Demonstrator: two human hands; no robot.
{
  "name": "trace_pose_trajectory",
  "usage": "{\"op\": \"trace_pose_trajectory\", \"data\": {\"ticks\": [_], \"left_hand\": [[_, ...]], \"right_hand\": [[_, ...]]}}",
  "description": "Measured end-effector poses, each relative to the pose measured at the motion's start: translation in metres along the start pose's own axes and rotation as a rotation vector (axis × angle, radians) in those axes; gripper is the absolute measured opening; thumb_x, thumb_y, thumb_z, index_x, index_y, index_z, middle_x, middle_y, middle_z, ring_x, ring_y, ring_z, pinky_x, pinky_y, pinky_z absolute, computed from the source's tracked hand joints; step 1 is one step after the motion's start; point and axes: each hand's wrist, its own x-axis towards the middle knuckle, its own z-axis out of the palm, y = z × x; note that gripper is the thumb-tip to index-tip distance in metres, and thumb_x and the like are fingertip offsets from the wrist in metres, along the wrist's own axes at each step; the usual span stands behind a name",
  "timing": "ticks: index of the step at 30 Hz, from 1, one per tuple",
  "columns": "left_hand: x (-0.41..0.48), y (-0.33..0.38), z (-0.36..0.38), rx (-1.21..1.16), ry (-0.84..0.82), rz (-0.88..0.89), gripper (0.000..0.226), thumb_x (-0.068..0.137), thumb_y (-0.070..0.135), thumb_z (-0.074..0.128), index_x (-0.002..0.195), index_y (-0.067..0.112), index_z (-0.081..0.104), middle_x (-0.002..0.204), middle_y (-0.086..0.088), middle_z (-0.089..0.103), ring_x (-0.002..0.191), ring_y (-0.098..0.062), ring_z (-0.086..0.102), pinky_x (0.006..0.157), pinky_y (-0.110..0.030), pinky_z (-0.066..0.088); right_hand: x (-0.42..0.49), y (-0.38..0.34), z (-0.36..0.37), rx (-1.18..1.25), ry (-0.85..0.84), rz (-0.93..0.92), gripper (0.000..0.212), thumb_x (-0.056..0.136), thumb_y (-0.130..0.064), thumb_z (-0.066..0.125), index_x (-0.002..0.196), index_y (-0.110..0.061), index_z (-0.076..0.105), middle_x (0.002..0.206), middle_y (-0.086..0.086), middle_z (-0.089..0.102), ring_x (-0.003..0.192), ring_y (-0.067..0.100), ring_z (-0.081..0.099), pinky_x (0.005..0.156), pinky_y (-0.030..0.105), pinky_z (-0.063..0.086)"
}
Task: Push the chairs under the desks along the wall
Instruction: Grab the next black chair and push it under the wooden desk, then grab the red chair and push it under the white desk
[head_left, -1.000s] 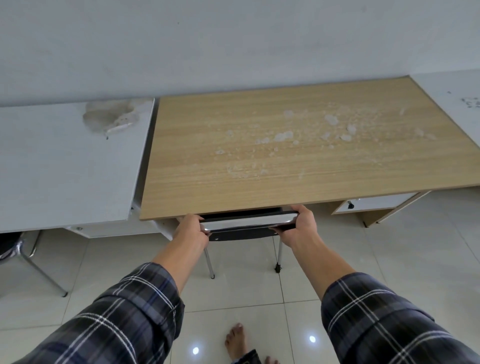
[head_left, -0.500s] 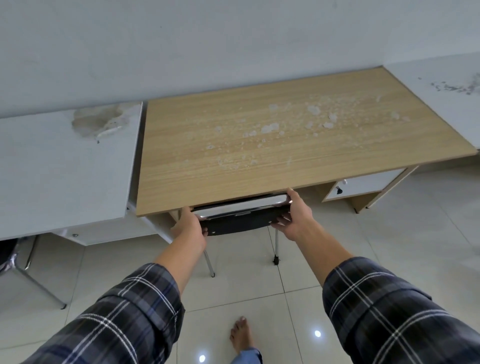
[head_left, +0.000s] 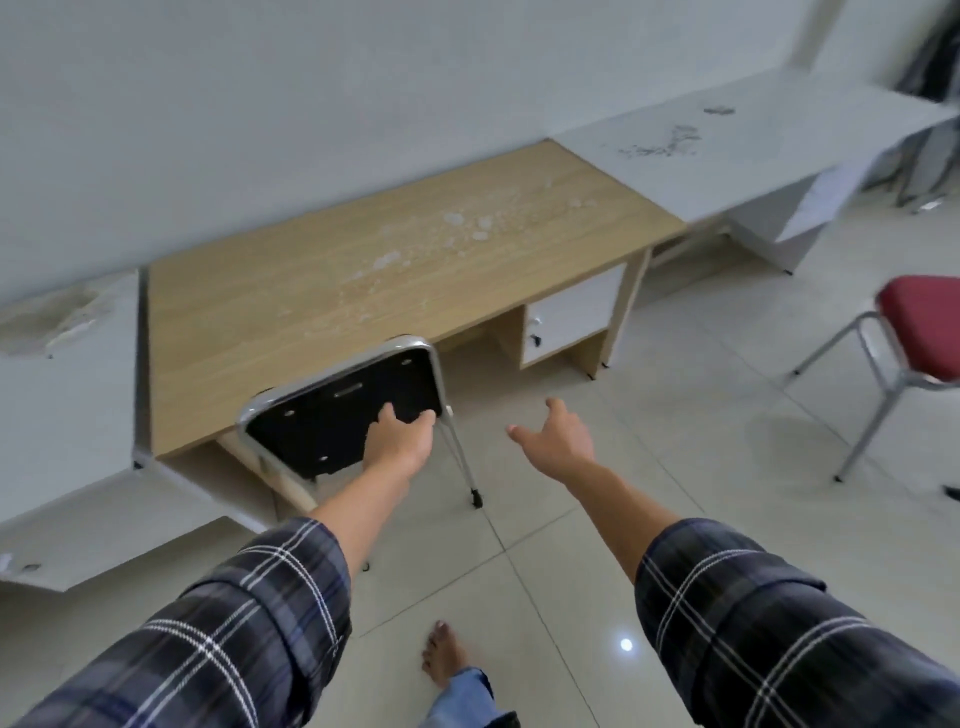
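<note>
While the black chair (head_left: 343, 421) sits tucked at the front edge of the wooden surface (head_left: 363, 275), its backrest faces the camera and its seat is hidden beneath the desktop. Backrest long axis runs roughly from 8 o'clock to 2 o'clock in the head view, chrome rim along the top; two chrome legs reach the tiled floor (head_left: 649, 415) below it. Left hand (head_left: 400, 439): palm flat against the backrest's right half, fingers spread on the black panel, thumb toward the rim; grip not closed round anything, contact by pressing only. Right hand (head_left: 558, 436): clear of the chair at about 3 o'clock from it, fingers loosely spread, palm open wide, touching nothing. Grey surface (head_left: 62, 415) adjoins the wooden one at 9 o'clock; a second grey surface (head_left: 753, 140) adjoins at 2 o'clock, all three along the white wall (head_left: 363, 104). Red chair (head_left: 914, 338) stands out on the floor at 3 o'clock, well apart from the desks, only partly in frame. White flecks scattered over the wooden top. Frame edges slightly blurred.
</note>
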Motion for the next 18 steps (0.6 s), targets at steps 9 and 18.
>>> {"op": "trace_pose_trajectory", "data": {"ticks": [9, 18], "left_hand": [[-0.135, 0.072, 0.128, 0.719, -0.296, 0.619, 0.079, 0.087, 0.064, 0.045, 0.152, 0.025, 0.021, 0.155, -0.006, 0.033, 0.14, -0.028, 0.033, 0.111, -0.047, 0.03], [-0.242, 0.142, 0.245, 0.89, -0.394, 1.046, 0.081, 0.087, 0.061, 0.05, 0.152, 0.024, 0.021, 0.153, -0.004, 0.036, 0.139, -0.027, 0.035, 0.113, -0.051, 0.026]], "right_hand": [[-0.107, 0.141, -0.137, -0.133, 0.19, 0.093, 0.082, 0.091, -0.043, 0.065, 0.154, -0.012, 0.025, 0.155, 0.017, 0.035, 0.141, 0.033, 0.035, 0.113, 0.042, 0.033], [-0.176, 0.244, -0.239, -0.085, 0.429, 0.326, 0.079, 0.091, -0.045, 0.064, 0.153, -0.014, 0.026, 0.152, 0.012, 0.039, 0.139, 0.03, 0.038, 0.109, 0.043, 0.038]]}}
